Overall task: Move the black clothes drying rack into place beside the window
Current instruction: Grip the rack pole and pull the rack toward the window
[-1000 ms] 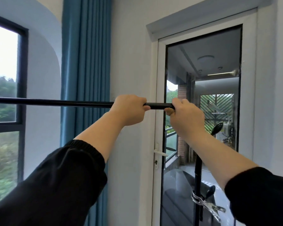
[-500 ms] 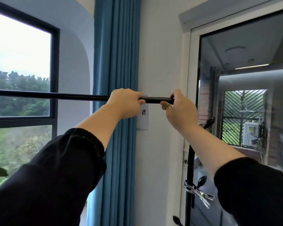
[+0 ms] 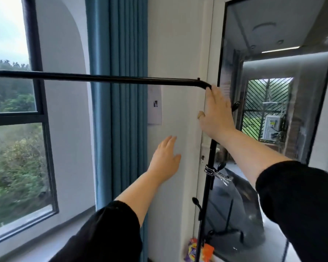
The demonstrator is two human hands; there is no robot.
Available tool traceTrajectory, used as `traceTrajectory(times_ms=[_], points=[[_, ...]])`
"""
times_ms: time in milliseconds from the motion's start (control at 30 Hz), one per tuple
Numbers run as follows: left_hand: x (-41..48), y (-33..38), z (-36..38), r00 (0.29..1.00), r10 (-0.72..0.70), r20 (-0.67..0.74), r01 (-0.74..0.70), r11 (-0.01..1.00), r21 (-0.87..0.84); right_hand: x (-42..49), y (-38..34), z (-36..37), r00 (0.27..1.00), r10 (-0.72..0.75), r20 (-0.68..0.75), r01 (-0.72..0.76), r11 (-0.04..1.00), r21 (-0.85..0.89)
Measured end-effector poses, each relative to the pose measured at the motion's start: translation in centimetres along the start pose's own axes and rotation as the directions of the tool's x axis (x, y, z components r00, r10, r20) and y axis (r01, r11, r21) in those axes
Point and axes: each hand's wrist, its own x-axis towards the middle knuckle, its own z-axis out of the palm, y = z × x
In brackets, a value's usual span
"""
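The black clothes drying rack [image 3: 102,78] has its top bar running level from the left edge across the window [image 3: 11,103] to a bend near the door frame, where its upright pole [image 3: 206,186] drops down. My right hand [image 3: 215,114] lies flat with fingers extended against the upper part of that pole, fingertips at the bend; it is not wrapped around it. My left hand [image 3: 165,159] hangs open below the bar, touching nothing, in front of the white wall.
A blue curtain [image 3: 119,110] hangs between window and wall. A glass door [image 3: 273,110] stands right of the pole. A metal clip [image 3: 216,173] and black hooks sit on the pole. A colourful packet [image 3: 199,250] lies at its foot. A paper note [image 3: 155,104] is stuck on the wall.
Both hands have let go of the top bar. My left hand dropped below it, open; my right hand slid right to the bend and flattened on the pole. The view turned slightly left.
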Motion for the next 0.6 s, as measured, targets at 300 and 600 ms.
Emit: traceTrajectory(times_ms=[300, 600], points=[[-5.2, -0.6, 13.2, 0.875, -0.266, 0.405, 0.412, 0.847, -0.334, -14.6, 8.0, 5.1, 0.896, 0.405, 0.183, -0.441, 0.860, 0.258], [-9.1, -2.9, 18.2, 0.731, -0.402, 0.552, 0.644, 0.675, -0.361, -20.1, 9.9, 8.1, 0.657, 0.412, 0.632, -0.752, 0.296, 0.588]])
